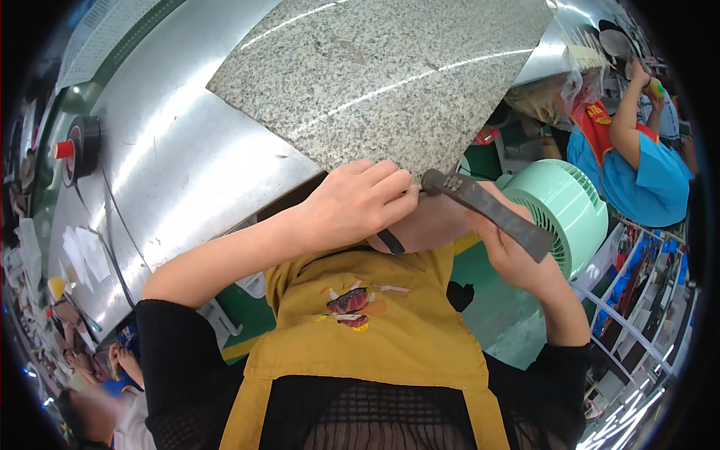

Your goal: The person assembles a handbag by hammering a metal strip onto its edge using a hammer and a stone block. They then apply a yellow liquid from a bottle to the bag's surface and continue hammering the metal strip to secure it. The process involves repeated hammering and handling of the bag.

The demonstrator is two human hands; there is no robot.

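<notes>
My right hand (514,251) is closed round a hammer, whose dark metal head (491,212) slants across in front of the fingers. The handle is mostly hidden by the hand. One rounded end of the head is close to the fingertips of my left hand (364,201). That hand lies at the near corner of a speckled granite slab (375,82), fingers curled and pinched together; what they hold is hidden. Just below both hands shows a smooth pinkish-brown surface (431,225) with a short black strip (390,241) beside it. I cannot tell what that surface is.
The slab lies on a shiny metal table (180,135). A black round device with a red knob (66,150) and cables stands at the left. To my right are a mint-green fan (559,210), a wire rack (626,322) and a person in blue (634,165); another person sits lower left.
</notes>
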